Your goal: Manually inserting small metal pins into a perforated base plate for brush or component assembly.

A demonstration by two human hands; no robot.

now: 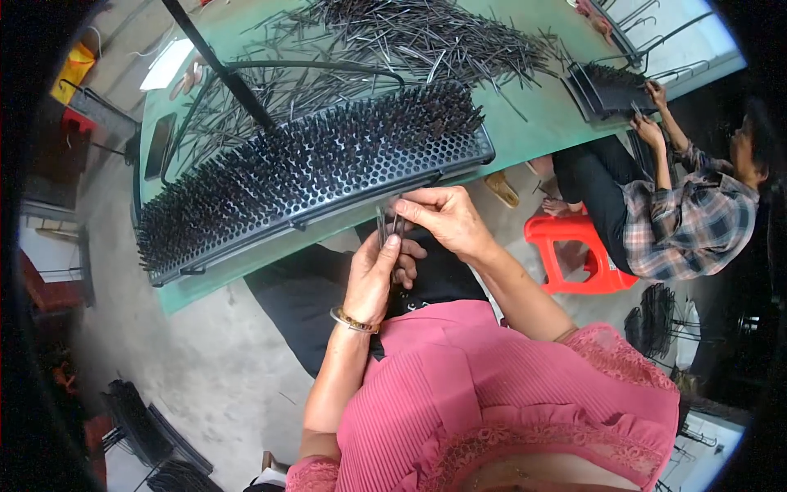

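My left hand [379, 269] is closed around a few thin dark strips [382, 226], which point up between thumb and fingers. Its wrist wears a beaded bracelet and a bangle. From the right, my right hand [449, 220] pinches at the upper ends of these strips with thumb and forefinger. Both hands are in front of the table edge, just below a long black perforated rack [393, 170]. Many short dark strips [303, 156] stand upright in its holes, densely packed. Along its near side and right end, rows of holes show bare.
A large heap of loose dark strips [426, 41] covers the back of the green table [525, 139]. A black bar [217, 66] rises behind the rack. At right, a co-worker [684, 205] beside a red stool [574, 254] works at a similar rack [611, 88].
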